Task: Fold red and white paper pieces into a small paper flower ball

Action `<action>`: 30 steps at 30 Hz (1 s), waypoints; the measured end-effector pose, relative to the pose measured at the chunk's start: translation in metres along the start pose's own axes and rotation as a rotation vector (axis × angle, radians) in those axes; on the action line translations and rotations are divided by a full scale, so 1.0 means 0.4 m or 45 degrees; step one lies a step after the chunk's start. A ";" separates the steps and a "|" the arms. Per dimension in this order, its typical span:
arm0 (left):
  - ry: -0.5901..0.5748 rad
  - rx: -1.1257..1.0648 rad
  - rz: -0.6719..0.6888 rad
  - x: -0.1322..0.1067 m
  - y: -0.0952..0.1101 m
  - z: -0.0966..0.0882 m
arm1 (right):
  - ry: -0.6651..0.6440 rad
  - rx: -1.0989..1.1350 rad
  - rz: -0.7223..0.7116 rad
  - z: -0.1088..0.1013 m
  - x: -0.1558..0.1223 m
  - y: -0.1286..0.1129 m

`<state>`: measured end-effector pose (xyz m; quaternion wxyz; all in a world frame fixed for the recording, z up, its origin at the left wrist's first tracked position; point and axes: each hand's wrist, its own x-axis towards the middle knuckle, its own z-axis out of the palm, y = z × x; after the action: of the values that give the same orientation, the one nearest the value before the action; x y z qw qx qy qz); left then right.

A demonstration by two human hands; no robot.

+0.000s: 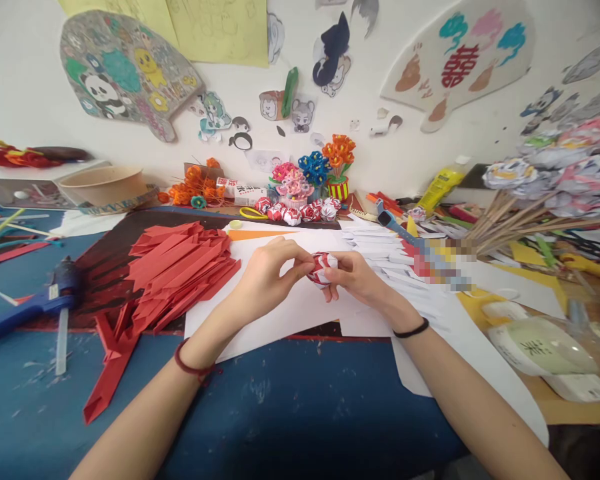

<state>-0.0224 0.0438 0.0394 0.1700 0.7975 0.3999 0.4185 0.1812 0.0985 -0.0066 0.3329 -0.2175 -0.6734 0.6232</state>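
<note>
A small ball woven from red and white paper strips (pixel 321 272) is held above white paper sheets (pixel 280 327) in the middle of the table. My right hand (pixel 359 279) cups it from the right, fingers and thumb closed round it. From the left, my left hand (pixel 267 275) pinches at its upper edge with thumb and forefinger; what exactly lies in the pinch is too small to tell. A thick pile of folded red paper strips (pixel 183 267) lies left of my left hand. Folded white paper strips (pixel 375 250) spread out behind and right of my right hand.
Several red-and-white paper balls (pixel 300 213) line the back, before colourful flower pots (pixel 337 187). A blue glue gun (pixel 45 300) stands at left. Paper flowers on sticks (pixel 545 180), a yellow bottle (pixel 443 183) and a pale green packet (pixel 540 347) are at right.
</note>
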 end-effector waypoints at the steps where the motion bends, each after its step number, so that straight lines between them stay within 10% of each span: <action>1: 0.010 -0.001 0.003 0.000 -0.001 0.002 | 0.001 -0.001 -0.003 0.001 0.000 -0.001; 30: -0.027 -0.441 -0.445 0.005 0.006 0.004 | 0.001 0.048 -0.023 -0.001 0.001 0.002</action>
<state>-0.0194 0.0441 0.0411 0.3782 0.6796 0.4522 0.4365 0.1812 0.0992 -0.0075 0.3427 -0.2055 -0.6634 0.6327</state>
